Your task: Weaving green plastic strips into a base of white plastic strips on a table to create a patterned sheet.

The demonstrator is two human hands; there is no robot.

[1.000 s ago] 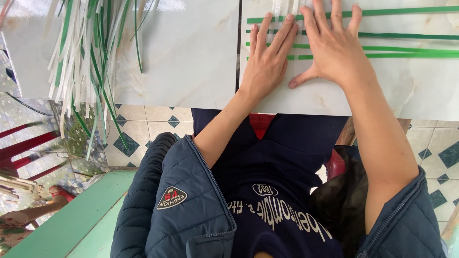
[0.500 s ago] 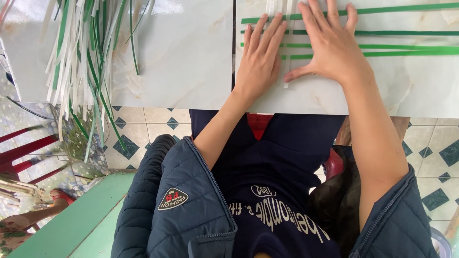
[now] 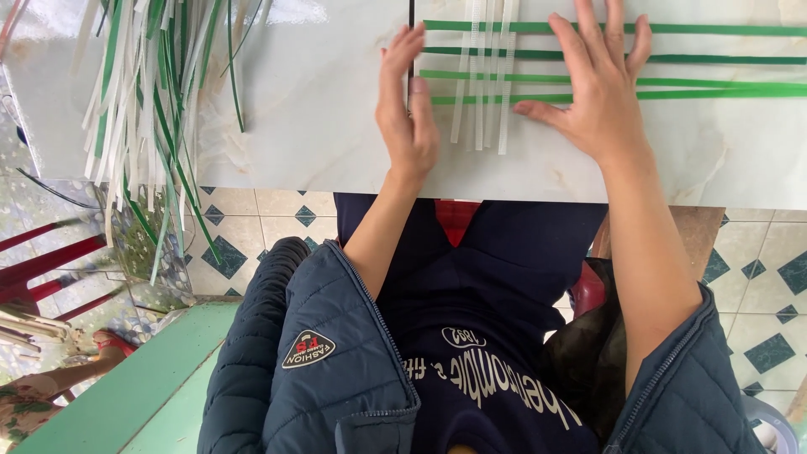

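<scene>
The right hand [image 3: 601,92] lies flat and open, fingers spread, pressing down on the green strips [image 3: 714,59] where they run toward the counter's right edge; its thumb points at the lower ends of the white strips [image 3: 483,76]. It clasps nothing. The left hand [image 3: 408,109] stands on edge, also open and empty, its fingertips by the left ends of the green strips, right at the dark seam [image 3: 412,84] that crosses the counter [image 3: 311,126]. The white strips run toward the near edge and cross the four green ones, forming a small woven patch near the far edge.

The weave looks loose: nothing but the flat palm pins it, and the surface seems glossy, so a push from the left hand could skew the green strips or slide the white ones out of their over-and-under order. The short left ends could slip free. A heap of spare strips [image 3: 143,109] hangs over the near left edge and might drop to the tiled floor [image 3: 252,244].
</scene>
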